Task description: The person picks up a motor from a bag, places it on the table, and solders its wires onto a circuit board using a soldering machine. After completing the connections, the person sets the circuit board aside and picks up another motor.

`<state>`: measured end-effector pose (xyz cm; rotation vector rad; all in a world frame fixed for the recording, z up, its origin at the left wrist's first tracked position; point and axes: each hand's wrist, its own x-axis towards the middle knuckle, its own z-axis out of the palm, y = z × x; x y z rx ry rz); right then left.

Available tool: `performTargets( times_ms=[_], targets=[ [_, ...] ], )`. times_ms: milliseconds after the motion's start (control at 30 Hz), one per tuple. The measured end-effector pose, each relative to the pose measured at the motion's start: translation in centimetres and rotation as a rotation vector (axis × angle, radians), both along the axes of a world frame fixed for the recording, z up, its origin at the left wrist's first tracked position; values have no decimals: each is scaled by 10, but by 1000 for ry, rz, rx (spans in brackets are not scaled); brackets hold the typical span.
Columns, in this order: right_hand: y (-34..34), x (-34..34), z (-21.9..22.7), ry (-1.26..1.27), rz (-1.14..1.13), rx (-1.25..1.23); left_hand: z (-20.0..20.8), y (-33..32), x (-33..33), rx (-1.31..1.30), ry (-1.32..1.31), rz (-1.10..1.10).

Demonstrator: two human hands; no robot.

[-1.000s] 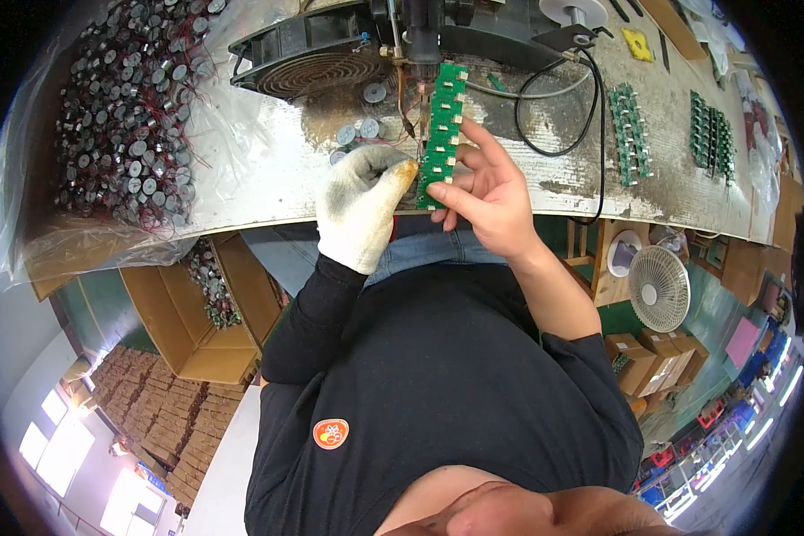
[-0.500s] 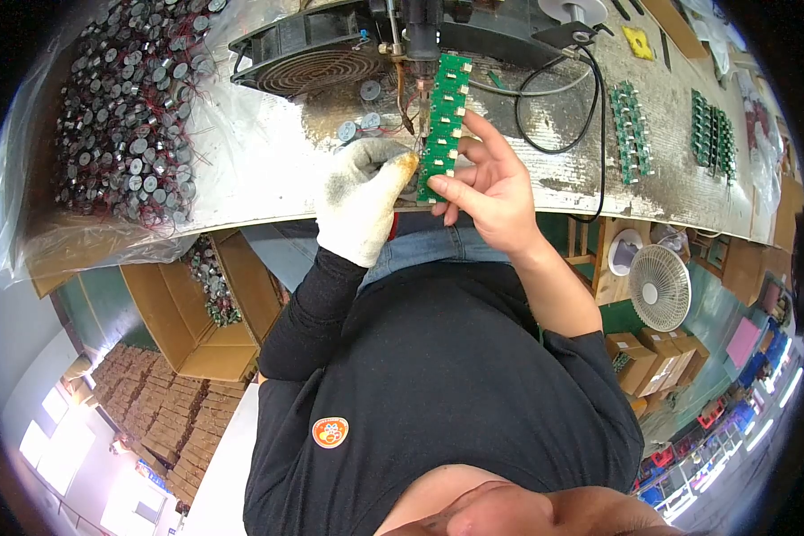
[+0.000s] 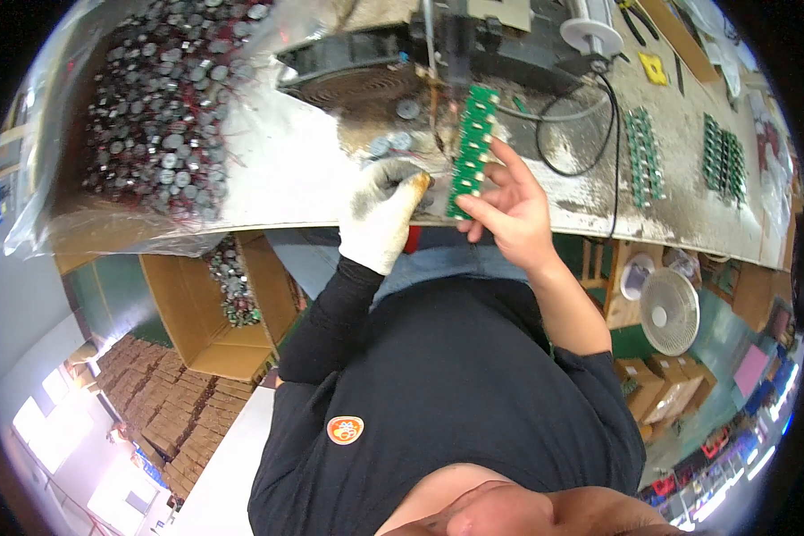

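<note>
1. Green floor (image 3: 98,290) shows below the workbench (image 3: 295,170), where an open cardboard box (image 3: 174,304) stands near, at left, with small parts (image 3: 232,290) inside.
2. At the bench's near edge, the person's bare right hand (image 3: 514,214) pinches a green circuit-board strip (image 3: 473,147), thumb on its face and fingers behind its right edge.
3. Just left of the strip is the gloved left hand (image 3: 378,210), thumb and fingers drawn close; whether they pinch anything, one cannot tell.
4. From the right hand's grip on its near part, most of the strip's length reaches out toward the far side.
5. Good handling probably means keeping that unsupported far end steady and bare fingers clear of the copper-coloured tip (image 3: 435,100) beside it, in case it is hot.
6. Farther off lie loose round motors (image 3: 402,141) and a black fan (image 3: 353,85); a motor heap (image 3: 165,143) fills the left, more board strips (image 3: 645,161) the right.
</note>
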<state>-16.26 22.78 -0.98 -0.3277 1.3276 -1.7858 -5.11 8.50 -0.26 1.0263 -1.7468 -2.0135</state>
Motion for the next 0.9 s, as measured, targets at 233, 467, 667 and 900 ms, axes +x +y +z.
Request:
performTargets(
  times_ms=[233, 467, 667, 900],
  targets=[
    [8, -4, -6, 65, -54, 16, -15, -46, 32, -748, 34, 63],
    [2, -5, -5, 108, -60, 29, 15, -159, 53, -1234, -385, 346],
    [-4, -5, -2, 112, -66, 36, 38, -190, 24, -1355, -540, 98],
    [-1, -2, -2, 104, -57, 32, 24, -222, 13, -1391, -727, -71]
  ],
)
